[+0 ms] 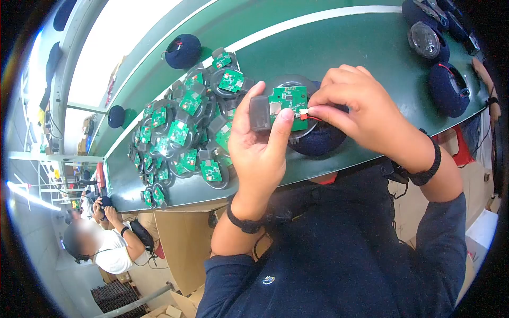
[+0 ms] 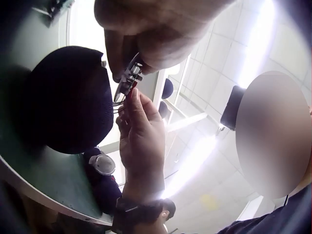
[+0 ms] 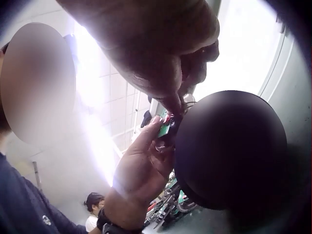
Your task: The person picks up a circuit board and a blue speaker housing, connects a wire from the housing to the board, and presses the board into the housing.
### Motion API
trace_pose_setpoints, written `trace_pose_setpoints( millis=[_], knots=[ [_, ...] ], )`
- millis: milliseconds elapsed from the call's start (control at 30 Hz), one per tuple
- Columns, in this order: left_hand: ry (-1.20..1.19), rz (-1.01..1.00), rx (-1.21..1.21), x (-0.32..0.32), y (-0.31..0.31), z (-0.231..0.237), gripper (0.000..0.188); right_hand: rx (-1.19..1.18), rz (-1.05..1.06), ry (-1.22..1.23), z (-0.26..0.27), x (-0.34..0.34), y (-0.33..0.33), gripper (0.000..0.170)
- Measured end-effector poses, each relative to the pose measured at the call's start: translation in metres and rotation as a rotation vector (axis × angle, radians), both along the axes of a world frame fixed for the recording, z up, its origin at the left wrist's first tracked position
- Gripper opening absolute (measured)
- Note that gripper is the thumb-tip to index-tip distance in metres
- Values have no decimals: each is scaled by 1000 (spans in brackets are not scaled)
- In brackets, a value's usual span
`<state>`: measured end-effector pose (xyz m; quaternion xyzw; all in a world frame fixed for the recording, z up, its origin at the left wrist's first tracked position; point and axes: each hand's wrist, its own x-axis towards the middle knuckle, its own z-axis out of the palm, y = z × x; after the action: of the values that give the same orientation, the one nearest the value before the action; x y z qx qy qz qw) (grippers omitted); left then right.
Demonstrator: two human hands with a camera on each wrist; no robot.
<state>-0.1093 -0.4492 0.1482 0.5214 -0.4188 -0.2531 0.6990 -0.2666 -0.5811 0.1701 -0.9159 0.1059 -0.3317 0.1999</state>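
My left hand [image 1: 260, 159] grips a round black part that carries a green circuit board [image 1: 290, 98] and a dark grey block [image 1: 260, 113]. Its thumb lies over the board's lower edge. At the board's right edge, my right hand [image 1: 363, 106] pinches thin red wires [image 1: 314, 117] between thumb and forefinger, right at a small white connector [image 1: 303, 112]. Just beneath both hands sits a dark navy, fabric-covered rounded shell [image 1: 321, 144], partly hidden by the board. The left wrist view shows the board edge-on, with the right fingertips [image 2: 134, 95] against it.
A heap of round black parts with green boards [image 1: 178, 132] covers the green table [image 1: 339, 40] to the left. More navy shells [image 1: 448, 90] stand at the right, others [image 1: 183, 51] behind the heap. Another person [image 1: 108, 241] works at the far left; a cardboard box [image 1: 183, 249] stands below the table edge.
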Motion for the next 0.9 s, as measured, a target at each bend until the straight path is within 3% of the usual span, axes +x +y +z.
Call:
trace_pose_setpoints(
  millis=[100, 167, 367, 600, 900],
  knots=[
    [29, -26, -8, 2, -1, -4, 54, 117, -75, -8, 0, -1, 0, 17],
    [42, -25, -5, 0, -1, -2, 53, 478, -61, 48, 4, -1, 2, 20],
    [-1, 1, -1, -6, -1, 3, 52, 660, 34, 69, 9, 0, -4, 14],
    [-25, 36, 3, -13, 0, 5, 52, 634, 58, 101, 9, 2, -9, 13],
    [-36, 23, 53, -3, -5, -9, 51, 771, 35, 158, 6, 5, -12, 13]
  ],
)
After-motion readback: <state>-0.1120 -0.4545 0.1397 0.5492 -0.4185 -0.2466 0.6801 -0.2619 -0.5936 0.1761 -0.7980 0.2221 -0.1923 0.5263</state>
